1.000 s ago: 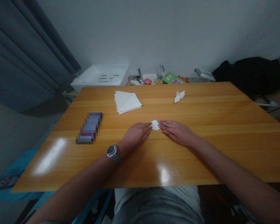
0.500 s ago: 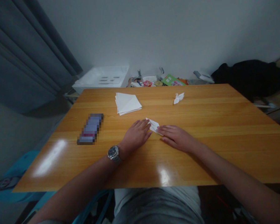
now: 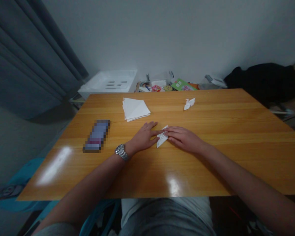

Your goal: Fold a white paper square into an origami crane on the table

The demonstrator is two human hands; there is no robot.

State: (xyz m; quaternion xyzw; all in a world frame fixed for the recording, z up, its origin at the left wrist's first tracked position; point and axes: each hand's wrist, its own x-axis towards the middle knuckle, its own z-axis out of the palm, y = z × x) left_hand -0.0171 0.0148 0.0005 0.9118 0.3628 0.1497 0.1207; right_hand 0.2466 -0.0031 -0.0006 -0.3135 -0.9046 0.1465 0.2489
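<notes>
A small folded white paper piece (image 3: 161,140) lies flat on the wooden table (image 3: 236,131) in front of me. My left hand (image 3: 143,137), a watch on its wrist, rests beside the piece with fingers stretched out, fingertips pressing on its upper part. My right hand (image 3: 184,139) lies flat on the other side, its fingertips on the paper's top corner. The fingertips of both hands meet over the paper.
A stack of white paper sheets (image 3: 135,109) sits further back on the table. A finished white paper crane (image 3: 188,103) stands at the back right. A blurred phone-like object (image 3: 97,135) lies to the left. Clutter and a white box (image 3: 108,82) lie behind the table.
The paper piece has been turned, its long axis now running towards me. Both hands shifted slightly and their fingertips came together over its top.
</notes>
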